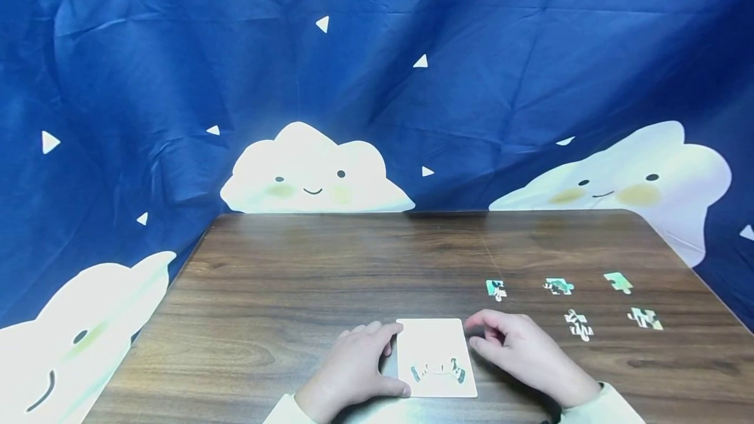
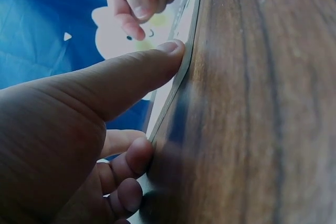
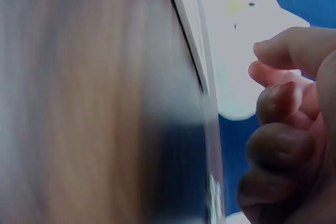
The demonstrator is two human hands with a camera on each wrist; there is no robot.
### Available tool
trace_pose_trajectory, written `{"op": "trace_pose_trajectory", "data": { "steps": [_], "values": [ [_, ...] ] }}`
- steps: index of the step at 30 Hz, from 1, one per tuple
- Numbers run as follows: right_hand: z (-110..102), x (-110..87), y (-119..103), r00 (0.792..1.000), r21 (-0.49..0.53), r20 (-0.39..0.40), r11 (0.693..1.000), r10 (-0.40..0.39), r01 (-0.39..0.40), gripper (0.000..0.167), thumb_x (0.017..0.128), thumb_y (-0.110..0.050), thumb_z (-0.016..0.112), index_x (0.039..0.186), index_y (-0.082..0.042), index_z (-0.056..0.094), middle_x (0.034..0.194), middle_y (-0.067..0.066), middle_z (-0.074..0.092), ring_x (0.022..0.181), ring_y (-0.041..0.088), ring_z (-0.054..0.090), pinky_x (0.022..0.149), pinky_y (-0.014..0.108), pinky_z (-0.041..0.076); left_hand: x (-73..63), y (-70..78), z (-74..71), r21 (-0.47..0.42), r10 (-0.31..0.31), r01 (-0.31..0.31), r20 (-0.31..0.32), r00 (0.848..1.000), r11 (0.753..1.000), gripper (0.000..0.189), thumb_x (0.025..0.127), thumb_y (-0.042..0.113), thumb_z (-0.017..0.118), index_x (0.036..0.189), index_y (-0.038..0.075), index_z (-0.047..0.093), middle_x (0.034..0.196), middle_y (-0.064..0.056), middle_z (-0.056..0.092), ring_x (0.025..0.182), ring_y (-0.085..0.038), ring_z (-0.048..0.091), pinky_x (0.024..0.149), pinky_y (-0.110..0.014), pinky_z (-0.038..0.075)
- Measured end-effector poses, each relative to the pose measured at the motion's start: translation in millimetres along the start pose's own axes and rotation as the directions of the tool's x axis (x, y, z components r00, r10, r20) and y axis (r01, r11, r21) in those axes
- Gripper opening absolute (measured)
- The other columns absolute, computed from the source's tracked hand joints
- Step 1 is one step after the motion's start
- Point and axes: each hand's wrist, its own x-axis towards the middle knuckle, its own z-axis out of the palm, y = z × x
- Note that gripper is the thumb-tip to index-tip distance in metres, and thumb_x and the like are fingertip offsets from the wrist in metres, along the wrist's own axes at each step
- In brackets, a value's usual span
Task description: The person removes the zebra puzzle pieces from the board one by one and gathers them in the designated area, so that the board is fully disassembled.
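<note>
A white square puzzle board point(image 1: 432, 349), with small dark printed shapes along its near part, lies on the wooden table. My left hand point(image 1: 357, 368) holds it at its left side, the index finger at the far corner and the thumb at the near one. In the left wrist view that thumb point(image 2: 170, 51) rests on the edge of the board point(image 2: 167, 95), other fingers curled below. My right hand point(image 1: 524, 352) hovers just right of the board with fingers loosely curled; the right wrist view shows its fingers point(image 3: 281, 103) holding nothing.
Several loose jigsaw pieces lie to the right: one piece point(image 1: 497, 290) beyond my right hand, others point(image 1: 558, 286) point(image 1: 618, 282) farther right, and two nearer pieces point(image 1: 579, 324) point(image 1: 645, 318). Behind the wooden table point(image 1: 294, 280) hangs a blue curtain point(image 1: 377, 84) with clouds.
</note>
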Motion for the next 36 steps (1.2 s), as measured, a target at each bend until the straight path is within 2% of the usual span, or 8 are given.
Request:
{"op": "trace_pose_trajectory", "data": {
  "steps": [5, 9, 18, 26, 31, 36],
  "values": [
    [14.3, -0.5, -12.1, 0.997, -0.021, 0.033, 0.997, -0.072, 0.073, 0.021, 0.081, -0.013, 0.078, 0.099, -0.023, 0.071, 0.066, -0.025, 0.041, 0.055, -0.008, 0.038, 0.054, 0.018, 0.037, 0.8, 0.0, 0.1, -0.008, -0.007, 0.007, 0.009, 1.000, 1.000, 0.087, 0.063, 0.061, 0.084, 0.136, 0.020, 0.059, 0.085, 0.021, 0.042, 0.078, -0.002, 0.042, 0.076, -0.027, 0.038],
    [26.1, -2.0, -21.3, 0.993, -0.088, 0.050, 0.990, -0.103, 0.108, 0.022, 0.080, -0.018, 0.079, 0.099, -0.025, 0.070, 0.069, -0.027, 0.042, 0.056, -0.010, 0.037, 0.055, 0.016, 0.036, 1.6, -0.3, 0.7, -0.013, -0.008, 0.008, 0.008, 1.000, 1.000, 0.087, 0.063, 0.061, 0.084, 0.136, 0.020, 0.059, 0.085, 0.020, 0.042, 0.078, -0.002, 0.042, 0.075, -0.027, 0.037],
    [45.8, -6.5, -33.0, 0.989, -0.246, 0.114, 0.962, -0.090, 0.116, 0.025, 0.078, -0.030, 0.076, 0.102, -0.026, 0.069, 0.071, -0.026, 0.038, 0.063, -0.008, 0.037, 0.059, 0.018, 0.035, 1.1, -1.0, 0.7, -0.023, 0.009, -0.009, -0.006, 1.000, 1.000, 0.086, 0.063, 0.059, 0.084, 0.135, 0.019, 0.059, 0.085, 0.020, 0.043, 0.078, -0.002, 0.042, 0.076, -0.028, 0.037],
    [53.0, -5.0, -41.4, 0.993, -0.328, 0.094, 0.940, -0.065, 0.092, 0.028, 0.079, -0.035, 0.075, 0.105, -0.028, 0.069, 0.070, -0.025, 0.037, 0.063, -0.005, 0.038, 0.056, 0.019, 0.033, 1.3, -1.4, 1.9, -0.022, 0.007, -0.007, -0.002, 1.000, 1.000, 0.087, 0.063, 0.059, 0.084, 0.136, 0.019, 0.059, 0.084, 0.019, 0.043, 0.078, -0.002, 0.043, 0.075, -0.028, 0.037],
    [55.4, -2.9, -44.8, 0.993, -0.342, 0.100, 0.935, -0.067, 0.098, 0.029, 0.079, -0.036, 0.074, 0.106, -0.026, 0.070, 0.069, -0.025, 0.039, 0.064, -0.003, 0.040, 0.055, 0.023, 0.035, 1.4, -2.1, 2.1, -0.020, 0.005, -0.005, -0.001, 1.000, 1.000, 0.087, 0.063, 0.059, 0.084, 0.136, 0.019, 0.059, 0.085, 0.020, 0.042, 0.078, -0.002, 0.043, 0.075, -0.029, 0.036],
    [58.6, -3.0, -49.1, 0.990, -0.337, 0.098, 0.933, -0.098, 0.125, 0.027, 0.078, -0.033, 0.075, 0.103, -0.026, 0.069, 0.069, -0.025, 0.039, 0.061, -0.004, 0.038, 0.055, 0.021, 0.034, 1.4, -1.4, 1.8, -0.015, 0.009, -0.009, -0.003, 1.000, 1.000, 0.086, 0.064, 0.059, 0.084, 0.135, 0.019, 0.059, 0.085, 0.020, 0.042, 0.078, -0.002, 0.042, 0.075, -0.029, 0.037]
  ]
}}
